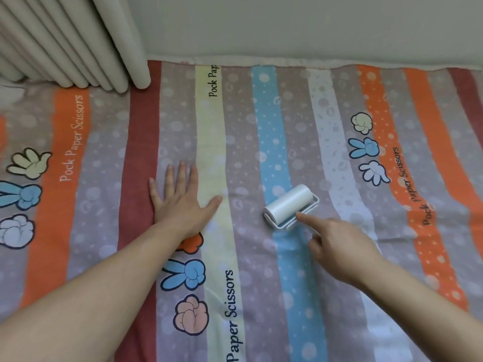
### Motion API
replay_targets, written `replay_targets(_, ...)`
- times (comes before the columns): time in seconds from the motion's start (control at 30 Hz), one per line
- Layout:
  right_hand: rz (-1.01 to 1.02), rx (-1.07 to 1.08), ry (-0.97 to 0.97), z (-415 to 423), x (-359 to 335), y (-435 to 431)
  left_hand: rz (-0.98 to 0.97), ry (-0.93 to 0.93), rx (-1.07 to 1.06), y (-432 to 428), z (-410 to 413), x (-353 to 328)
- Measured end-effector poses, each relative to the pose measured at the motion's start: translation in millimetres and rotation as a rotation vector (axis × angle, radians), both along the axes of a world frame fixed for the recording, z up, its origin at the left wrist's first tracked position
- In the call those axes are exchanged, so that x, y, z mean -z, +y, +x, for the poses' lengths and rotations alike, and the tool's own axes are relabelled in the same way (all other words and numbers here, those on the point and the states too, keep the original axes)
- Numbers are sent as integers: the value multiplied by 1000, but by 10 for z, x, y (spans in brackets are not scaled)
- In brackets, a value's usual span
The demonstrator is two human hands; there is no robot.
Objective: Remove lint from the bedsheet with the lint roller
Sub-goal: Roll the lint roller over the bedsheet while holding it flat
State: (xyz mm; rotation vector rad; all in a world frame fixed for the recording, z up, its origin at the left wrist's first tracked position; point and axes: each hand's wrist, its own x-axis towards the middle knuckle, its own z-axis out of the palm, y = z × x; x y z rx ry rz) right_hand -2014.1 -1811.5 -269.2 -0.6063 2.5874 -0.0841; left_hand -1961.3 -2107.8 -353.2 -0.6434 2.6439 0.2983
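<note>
With our left hand (180, 199) spread flat on the bedsheet (261, 296) and our right hand (337, 244) curled round the lint roller (290, 207), which rests on the blue stripe (271, 142), we risk rucking the cloth if that flat palm slips.

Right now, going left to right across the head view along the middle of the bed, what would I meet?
First the printed cartoon hands at the left edge → left hand pressed flat on the bedsheet → lint roller → right hand gripping its handle.
</note>
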Motion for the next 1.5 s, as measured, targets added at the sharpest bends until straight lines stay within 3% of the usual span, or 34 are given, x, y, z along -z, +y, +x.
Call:
replay_targets(0.33, 118, -45, -68, 226, -244, 575, -38, -94, -51, 134, 195, -232)
replay_targets(0.5, 286, -156, -156, 19, -765, 569, -43, -140, -89, 169, 295, -319)
replay_targets(0.63, 175, -109, -105, -159, -1052, 346, -26, -152, -98, 56, 275, -355)
replay_targets(0.87, -211, -74, 16, -296, -364, -1041, 28, -119, -94, -318, 226, -133)
replay_targets(1.0, -258, -4, 46, -493, 20, -1778, 59, -35, -99, -388, 228, 30)
replay_targets(1.1, -173, -10, 17, -529, 186, -2002, 101, -28, -96, -441, 231, 68)
replay_targets(1.5, -40, -99, -11, 135, 82, -908, 118, -33, -73, -431, 244, 26)
